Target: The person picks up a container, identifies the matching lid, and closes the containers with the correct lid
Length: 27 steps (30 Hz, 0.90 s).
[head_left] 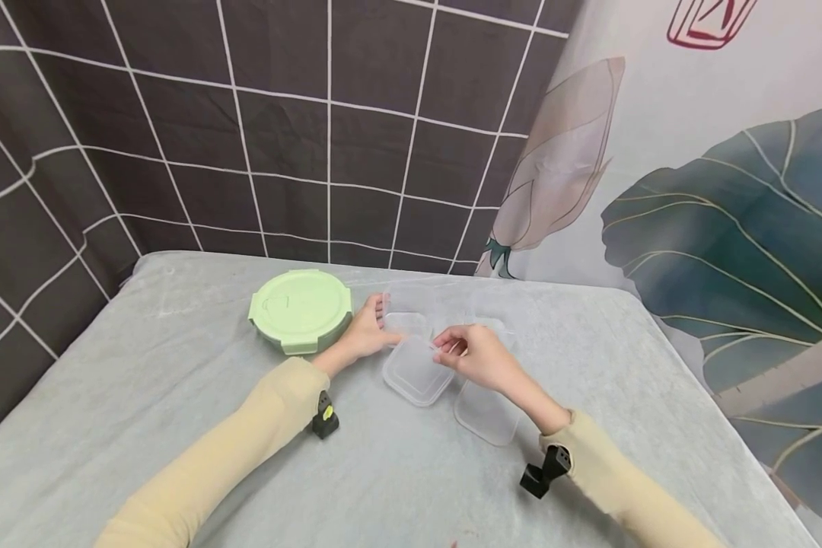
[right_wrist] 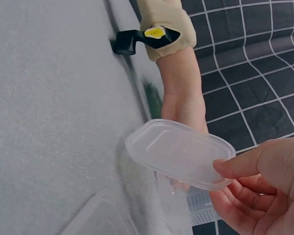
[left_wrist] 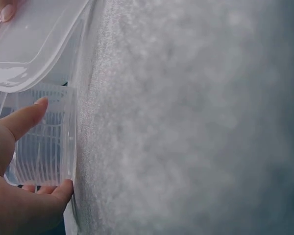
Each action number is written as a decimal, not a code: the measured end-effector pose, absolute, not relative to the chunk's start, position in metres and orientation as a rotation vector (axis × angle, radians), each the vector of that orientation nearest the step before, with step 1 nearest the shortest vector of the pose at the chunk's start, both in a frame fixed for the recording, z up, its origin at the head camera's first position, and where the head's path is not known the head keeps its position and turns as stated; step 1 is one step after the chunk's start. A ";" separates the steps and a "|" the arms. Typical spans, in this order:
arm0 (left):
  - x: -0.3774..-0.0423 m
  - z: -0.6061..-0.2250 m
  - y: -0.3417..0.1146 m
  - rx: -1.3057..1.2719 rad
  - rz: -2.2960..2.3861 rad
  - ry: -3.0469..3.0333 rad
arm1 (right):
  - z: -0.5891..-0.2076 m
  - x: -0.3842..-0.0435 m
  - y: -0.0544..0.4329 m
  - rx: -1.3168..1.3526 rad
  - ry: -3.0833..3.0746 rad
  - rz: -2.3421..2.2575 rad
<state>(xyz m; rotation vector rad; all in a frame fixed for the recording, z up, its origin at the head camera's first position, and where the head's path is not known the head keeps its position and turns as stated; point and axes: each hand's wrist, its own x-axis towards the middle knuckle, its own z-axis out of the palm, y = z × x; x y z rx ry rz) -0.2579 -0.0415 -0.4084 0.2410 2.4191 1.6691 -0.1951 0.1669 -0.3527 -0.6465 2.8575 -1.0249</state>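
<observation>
Right hand (head_left: 478, 354): thumb and fingers pinch one lid (head_left: 418, 373), near its edge. Thumb on the top face, fingers bent underneath. Lid juts out past the fingertips, toward the left hand, and hangs in front of the box (left_wrist: 44, 152). Can't tell if lid and box touch.

Left hand (head_left: 364, 331): holds the box at one end, thumb along the ribbed front, fingers round the end face. Box sits on the table (head_left: 281, 472); most of it lies to the right of that grip. Clear plastic on clear plastic, so the contents are hard to read.

Second lid (head_left: 489, 415) lies below the right hand, on the table. Green bowl (head_left: 301, 304) is just beside the left hand, on its outer side.

Reads to me as handling the pinched lid at the box. To do it well:
- Pinch is on one edge only, so the far end can droop. Firm the thumb, don't squeeze enough to bow the plastic.
- Level the lid before it meets anything; rims look likely to snag.
- Left hand braces only. Light pressure, or the thin wall flexes.
- Left thumb is close to the lid's path. Give it room.
- Watch the right forearm over the second lid; a low sweep could drag it.
</observation>
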 end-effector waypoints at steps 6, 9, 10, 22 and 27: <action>-0.257 -0.409 -0.042 0.261 1.677 2.411 | -0.350 -0.193 0.168 -0.703 2.943 -1.052; -0.257 -0.409 -0.042 0.271 1.687 2.400 | -0.347 -0.193 0.169 -0.747 3.000 -1.079; -0.258 -0.409 -0.042 0.276 1.691 2.398 | -0.347 -0.193 0.170 -0.765 3.017 -1.088; -0.258 -0.411 -0.043 0.277 1.703 2.399 | -0.340 -0.195 0.174 -0.872 3.193 -1.183; -0.259 -0.413 -0.043 0.280 1.692 2.403 | -0.340 -0.200 0.175 -0.975 3.299 -1.217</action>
